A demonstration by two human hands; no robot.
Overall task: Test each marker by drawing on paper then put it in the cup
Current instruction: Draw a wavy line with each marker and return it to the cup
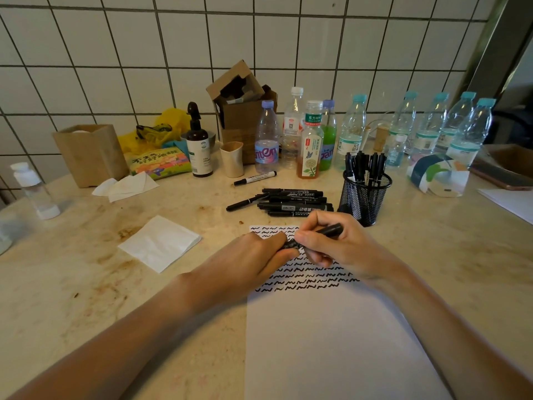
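1. Right hand (pixel 331 249): curled round a black marker (pixel 328 230), barrel end jutting out past the knuckles toward the cup; fingers closed on the barrel.
2. Left hand (pixel 253 255): fingertips pinched on the marker's near end, touching the right hand's fingertips; either cap or tip in that pinch, cannot tell which, nor whether cap is going on or coming off.
3. Paper (pixel 331 342): under both hands, rows of black squiggles across its far part, bare toward the body.
4. Cup (pixel 364 197): black mesh, just beyond the right hand, upright, already holding a bunch of markers.
5. Pile (pixel 294 202): black markers lying flat, just beyond both hands, left of the cup; apparently still untested. One white-barrelled marker (pixel 255 178) farther off, alone.
6. Napkin (pixel 160 243): left of the left hand, apart from the paper.
7. Bottles (pixel 310 140): standing in a row well beyond the pile and cup.
8. Risks, as judgement:
   - Ink on fingers or smeared squiggles, caused by an exposed tip so near the hands and fresh marks.
   - Cap left loose, caused by a weak push; marker drying out in the cup.
   - Cup tipped, caused by a knock from the right hand while dropping the marker into an already crowded bunch.
   - Pile rolled, caused by a careless reach.
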